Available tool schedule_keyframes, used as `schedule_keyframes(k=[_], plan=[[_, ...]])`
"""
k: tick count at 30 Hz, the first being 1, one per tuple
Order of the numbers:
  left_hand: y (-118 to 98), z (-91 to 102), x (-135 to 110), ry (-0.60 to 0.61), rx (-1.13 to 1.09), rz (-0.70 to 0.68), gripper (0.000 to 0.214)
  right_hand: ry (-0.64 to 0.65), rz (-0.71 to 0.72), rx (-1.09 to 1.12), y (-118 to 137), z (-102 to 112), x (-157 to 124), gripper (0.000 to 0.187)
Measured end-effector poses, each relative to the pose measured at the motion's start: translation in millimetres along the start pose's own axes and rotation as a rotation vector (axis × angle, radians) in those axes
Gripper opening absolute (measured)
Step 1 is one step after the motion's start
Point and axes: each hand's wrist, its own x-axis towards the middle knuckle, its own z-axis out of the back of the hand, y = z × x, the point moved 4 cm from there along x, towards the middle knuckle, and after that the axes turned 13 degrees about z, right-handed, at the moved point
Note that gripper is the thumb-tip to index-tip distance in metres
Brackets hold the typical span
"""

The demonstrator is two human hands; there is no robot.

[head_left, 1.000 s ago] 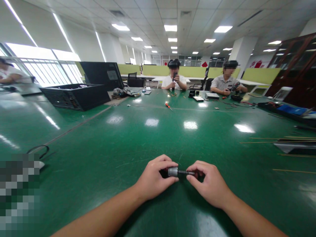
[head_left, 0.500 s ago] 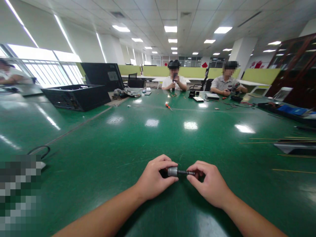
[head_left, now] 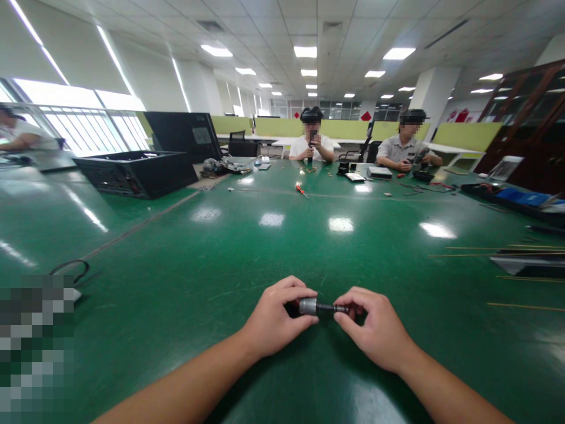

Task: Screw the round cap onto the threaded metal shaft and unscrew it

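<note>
Near the front of the green table (head_left: pixel 247 259), both hands hold one metal part (head_left: pixel 308 305) lying level between them. It has a wide grey cylinder at its left end and a thin dark shaft running right. My left hand (head_left: pixel 282 318) grips the cylinder between thumb and fingers. The shaft's right end is pinched by my right hand (head_left: pixel 368 321), thumb in front and fingers behind. Fingers partly hide both ends, and I cannot make out exactly what kind of part it is.
An orange-handled screwdriver (head_left: pixel 301 189) lies farther back. A black computer case (head_left: pixel 132 174) stands at the back left, thin yellow rods (head_left: pixel 525 305) at the right. Two people (head_left: pixel 311 141) sit across the table with a grey box (head_left: pixel 378 172) nearby; another person (head_left: pixel 26 138) is far left.
Both hands and the metal part stay almost where they were, with the cylinder shifted very slightly left.
</note>
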Motion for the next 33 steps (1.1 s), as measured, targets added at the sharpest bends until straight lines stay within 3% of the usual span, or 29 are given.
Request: schedule_keyframes(k=[33], plan=[[2.6, 7.8, 1.7, -0.025, 0.023, -0.002, 0.032, -0.028, 0.017, -0.012, 0.3, 1.0, 0.7, 0.009]])
